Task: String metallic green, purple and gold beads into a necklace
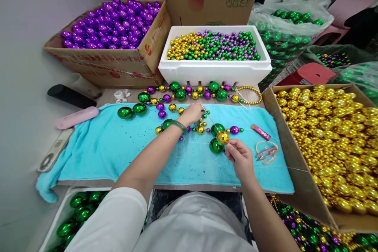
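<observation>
My right hand [240,157] pinches a shiny gold bead [222,137] between thumb and fingertips. From that bead a thin, straight pale string [209,115] runs up to my left hand [193,114], whose fingers are closed on its end. A green bangle [178,126] circles my left wrist. Large green beads [217,145] lie just left of the gold one. A strand with small gold beads [201,129] stretches across the towel between my hands, partly hidden by my left forearm. A purple bead [234,130] sits at its right.
A turquoise towel [118,153] covers the table. Behind it lies a finished-looking bead strand [195,95]. Around stand a carton of purple beads [153,43], a white foam box [215,71] and a carton of gold beads [307,181]. Small scissors [267,152] lie right.
</observation>
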Tool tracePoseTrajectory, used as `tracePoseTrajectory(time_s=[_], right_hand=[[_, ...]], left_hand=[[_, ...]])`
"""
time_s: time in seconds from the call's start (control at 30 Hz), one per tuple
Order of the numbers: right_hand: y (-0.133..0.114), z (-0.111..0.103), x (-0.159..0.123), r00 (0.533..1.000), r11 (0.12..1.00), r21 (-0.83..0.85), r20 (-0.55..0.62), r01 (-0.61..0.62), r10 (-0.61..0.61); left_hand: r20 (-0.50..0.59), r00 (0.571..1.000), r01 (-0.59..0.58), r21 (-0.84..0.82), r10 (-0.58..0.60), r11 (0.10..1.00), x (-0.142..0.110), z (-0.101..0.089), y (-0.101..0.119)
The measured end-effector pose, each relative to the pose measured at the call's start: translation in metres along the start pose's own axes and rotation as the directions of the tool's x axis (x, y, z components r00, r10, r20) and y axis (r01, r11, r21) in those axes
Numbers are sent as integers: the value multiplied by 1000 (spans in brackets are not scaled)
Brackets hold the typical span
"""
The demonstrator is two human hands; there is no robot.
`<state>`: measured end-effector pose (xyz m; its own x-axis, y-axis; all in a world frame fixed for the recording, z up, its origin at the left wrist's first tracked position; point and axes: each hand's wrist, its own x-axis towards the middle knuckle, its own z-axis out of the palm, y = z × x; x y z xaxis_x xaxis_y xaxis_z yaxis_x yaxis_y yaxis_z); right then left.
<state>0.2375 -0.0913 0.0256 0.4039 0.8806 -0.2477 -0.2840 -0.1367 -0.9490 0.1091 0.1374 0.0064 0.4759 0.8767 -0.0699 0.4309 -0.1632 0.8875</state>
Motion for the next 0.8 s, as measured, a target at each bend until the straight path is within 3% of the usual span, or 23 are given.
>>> tracePoseTrajectory(time_s=[0.13, 0.2, 0.23, 0.3, 0.33, 0.4, 0.57, 0.8], right_hand=[[-2, -3, 2, 1000, 1000, -14, 4, 17, -17], [-4, -2, 3, 999, 999, -30, 7, 38, -37], [-5, -1, 4, 999, 998, -40, 9, 48, -47], [-6, 1, 4, 998, 996, -58, 9, 64, -63], [-6, 2, 4, 998, 996, -65, 8, 68, -68], [-7, 5, 4, 998, 995, -76, 8, 69, -68], [-8, 10, 2, 998, 995, -84, 14, 62, -61], [-8, 10, 0, 998, 991, -112, 13, 68, -67]], left_hand=[[-65, 997, 22, -110, -29, 994, -8, -9, 10], [-42, 995, 69, -330, -88, 941, -19, -20, 20], [-7, 992, 106, -486, -126, 868, -26, -26, 26], [81, 980, 180, -751, -182, 635, -40, -36, 36], [114, 974, 202, -824, -195, 530, -47, -41, 41], [140, 969, 219, -873, -205, 436, -58, -46, 47], [161, 966, 232, -887, -204, 399, -68, -49, 50], [137, 978, 194, -877, -159, 439, -73, -48, 45]])
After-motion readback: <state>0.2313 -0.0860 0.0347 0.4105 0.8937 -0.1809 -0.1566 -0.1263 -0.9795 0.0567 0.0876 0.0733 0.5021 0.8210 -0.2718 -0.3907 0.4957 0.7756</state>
